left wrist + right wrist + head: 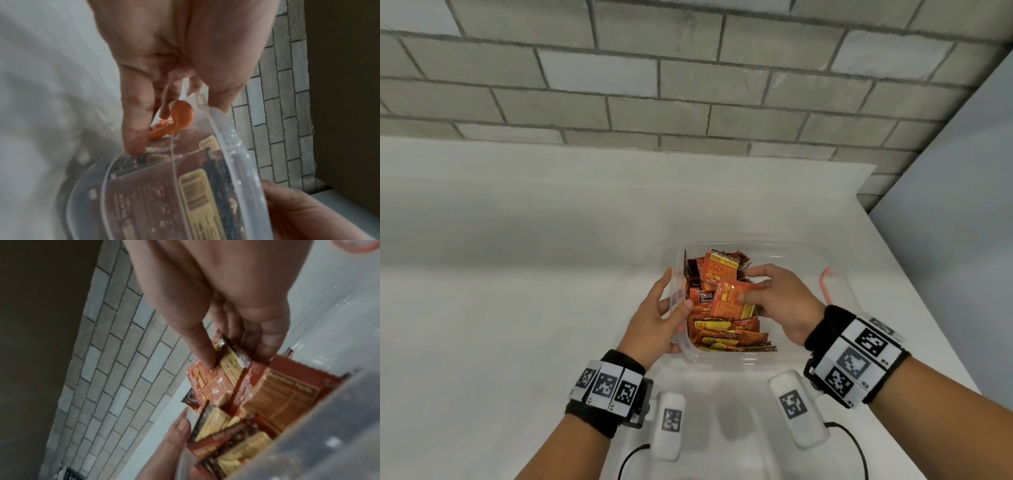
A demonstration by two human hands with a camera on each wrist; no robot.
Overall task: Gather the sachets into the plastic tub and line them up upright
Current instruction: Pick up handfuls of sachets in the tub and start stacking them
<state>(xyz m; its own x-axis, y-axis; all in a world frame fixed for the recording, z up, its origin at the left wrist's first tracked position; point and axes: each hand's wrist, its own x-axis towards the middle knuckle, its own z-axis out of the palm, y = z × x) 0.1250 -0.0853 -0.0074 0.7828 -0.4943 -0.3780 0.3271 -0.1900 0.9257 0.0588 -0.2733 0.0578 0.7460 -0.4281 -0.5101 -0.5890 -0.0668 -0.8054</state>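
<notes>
A clear plastic tub (791,246) stands on the white counter. Several orange-red sachets (726,334) fill its left half, some on edge, some leaning. My left hand (676,291) grips the tub's left wall, thumb inside the rim and fingers (135,129) outside. My right hand (750,286) is inside the tub and pinches one sachet (729,301) above the pile, thumb on its face. In the right wrist view that hand (234,356) holds the same sachet (216,381) over the row of sachets (236,443). The tub's right half is bare.
A pink-orange latch (827,284) hangs on the tub's right wall, and another latch (180,116) sits by my left fingers. The brick wall (688,85) runs behind the counter (517,274). The counter's right edge (914,281) slants close to the tub.
</notes>
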